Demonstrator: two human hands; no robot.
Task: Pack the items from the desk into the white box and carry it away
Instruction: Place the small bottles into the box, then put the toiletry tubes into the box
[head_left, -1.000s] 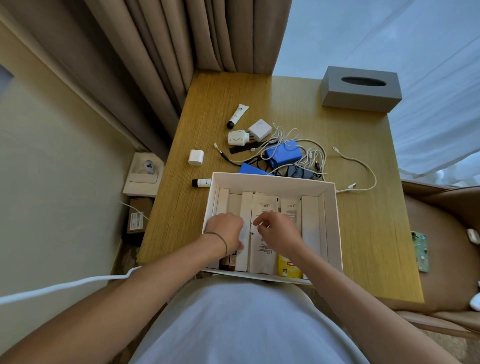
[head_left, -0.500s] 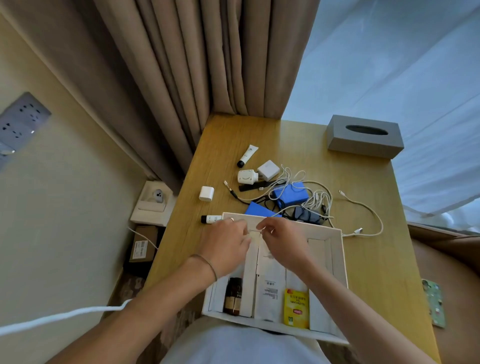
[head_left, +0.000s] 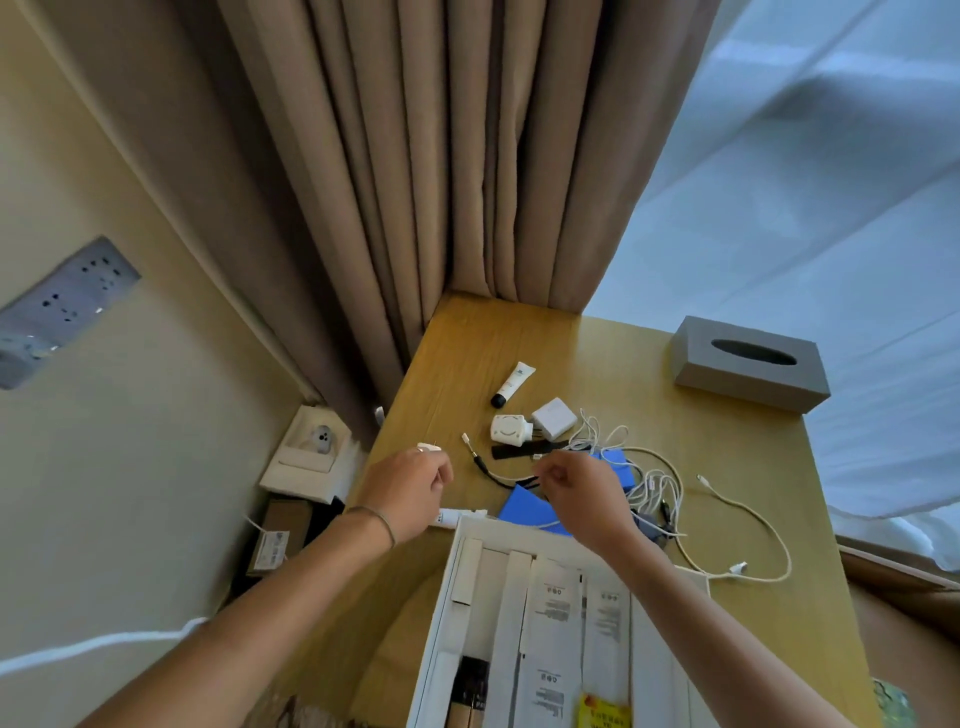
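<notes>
A: Entry, head view. Left hand (head_left: 410, 491) is over the worktop (head_left: 613, 358), just beyond the far-left corner of the white box (head_left: 444, 618). Fingers are curled downward. A small white charger cube (head_left: 429, 447) shows just past the knuckles; I cannot tell whether the hand grips it or only covers it.

B: Right hand (head_left: 584, 493)?

A: Over the cable pile beyond the box's far edge. Thumb and forefinger are drawn together, the other fingers loosely curled. It appears to pinch near the thin black cable (head_left: 491, 472), but contact is not clearly resolved, so I cannot tell what it holds.

B: Box position?

A: On the near part of the worktop, open, filled with long white cartons side by side, a dark bottle (head_left: 470, 691) and a yellow packet (head_left: 605, 712) at the near end.

B: Items outside the box?

A: A white tube with a black cap (head_left: 511, 384), a round white plug adapter (head_left: 509, 430), touching a square white adapter (head_left: 555, 418), a blue block (head_left: 615, 467) partly behind the right hand, a flat blue piece (head_left: 530, 509), tangled white cables (head_left: 654, 483), and a small tube (head_left: 460, 517) against the box's far-left corner. A grey tissue box (head_left: 748, 369) sits at the far right corner.
</notes>
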